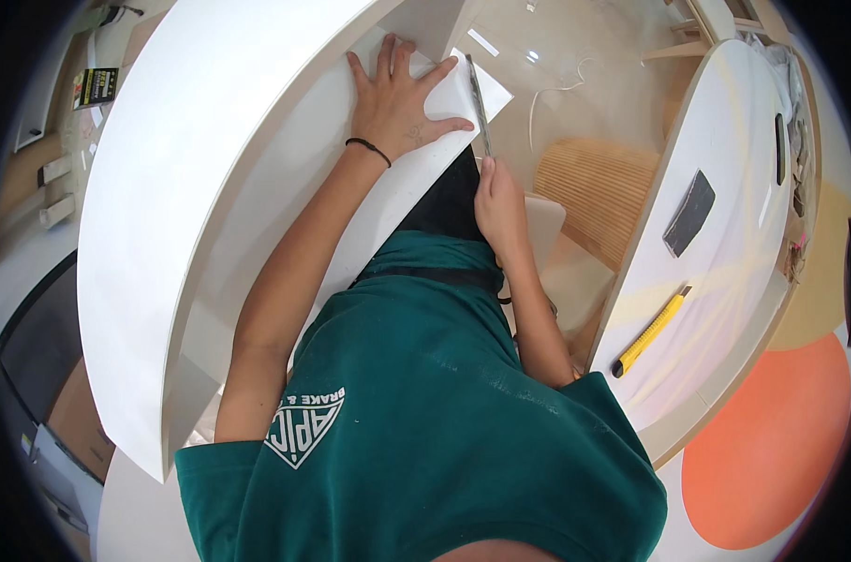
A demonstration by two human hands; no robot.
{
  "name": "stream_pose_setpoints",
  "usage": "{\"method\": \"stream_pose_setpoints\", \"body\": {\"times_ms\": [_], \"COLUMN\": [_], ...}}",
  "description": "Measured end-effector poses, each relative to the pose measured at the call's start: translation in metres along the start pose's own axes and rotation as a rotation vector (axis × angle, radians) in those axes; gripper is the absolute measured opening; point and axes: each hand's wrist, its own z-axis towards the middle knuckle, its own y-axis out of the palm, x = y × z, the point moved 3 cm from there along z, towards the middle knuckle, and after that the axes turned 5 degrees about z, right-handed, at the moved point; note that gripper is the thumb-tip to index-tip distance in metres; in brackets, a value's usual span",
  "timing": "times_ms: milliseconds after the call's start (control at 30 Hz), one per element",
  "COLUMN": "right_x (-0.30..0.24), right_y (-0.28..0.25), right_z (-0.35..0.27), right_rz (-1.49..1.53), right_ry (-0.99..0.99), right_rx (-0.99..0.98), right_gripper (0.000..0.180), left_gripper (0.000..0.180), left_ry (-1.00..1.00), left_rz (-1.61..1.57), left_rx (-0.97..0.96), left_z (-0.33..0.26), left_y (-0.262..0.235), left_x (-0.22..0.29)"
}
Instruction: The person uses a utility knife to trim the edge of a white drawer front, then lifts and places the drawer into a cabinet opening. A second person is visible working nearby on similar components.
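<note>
My left hand (397, 103) lies with fingers spread on a white panel (378, 201) inside a large white curved unit (154, 187). A dark cord is around that wrist. My right hand (500, 208) is closed around the lower end of a long, thin, grey metal file (480, 103). The file lies along the panel's far right edge, close to my left thumb and fingertips. Beside it, a white corner (496, 96) sticks out past the file; I cannot tell whether it belongs to the panel.
On a white table (716, 309) at the right lie a yellow utility knife (652, 331) and a dark grey rectangular piece (690, 214). A ribbed wooden chair (599, 192) stands between the table and me. A white cable (535, 108) trails over the glossy floor.
</note>
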Motion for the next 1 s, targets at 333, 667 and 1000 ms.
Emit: {"method": "stream_pose_setpoints", "body": {"times_ms": [333,667,1000], "right_x": [-0.003,-0.002,0.006], "right_y": [-0.042,-0.019,-0.011], "right_z": [-0.009,-0.016,-0.017], "right_rz": [0.270,0.325,0.124], "right_ry": [-0.078,-0.037,-0.081], "right_rx": [0.174,0.033,-0.017], "right_gripper": [0.031,0.035,0.029], "left_gripper": [0.063,0.051,0.049], "left_ry": [0.027,0.012,0.009], "left_rz": [0.044,0.105,0.112], "left_rx": [0.073,0.120,0.139], "left_z": [0.000,0.008,0.009], "left_y": [0.011,0.019,0.021], "left_x": [0.001,-0.006,-0.004]}}
